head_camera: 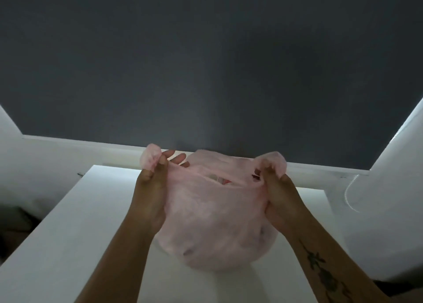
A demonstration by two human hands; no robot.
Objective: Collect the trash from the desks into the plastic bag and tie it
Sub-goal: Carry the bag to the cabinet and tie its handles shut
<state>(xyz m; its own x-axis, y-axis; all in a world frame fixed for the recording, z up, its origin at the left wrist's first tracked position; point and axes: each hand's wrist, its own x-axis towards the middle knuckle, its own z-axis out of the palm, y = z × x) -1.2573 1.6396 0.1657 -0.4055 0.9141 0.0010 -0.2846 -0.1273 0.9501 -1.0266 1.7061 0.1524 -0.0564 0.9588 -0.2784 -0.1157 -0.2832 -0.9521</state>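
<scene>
A pale pink, half-transparent plastic bag (217, 222) sits bulging on the white desk (75, 234), its mouth slightly open at the top. Through the gap I see a bit of red and white trash (220, 178) inside. My left hand (152, 188) pinches the bag's left handle between thumb and fingers, with the other fingers spread. My right hand (278, 195) grips the right handle, held up at the same height. Both handles are pulled apart and upward.
A dark grey wall (206, 62) rises behind the desk, with a white ledge (91, 143) along its base. White surfaces flank the desk on the left and right. A dark gap (16, 225) lies left of the desk.
</scene>
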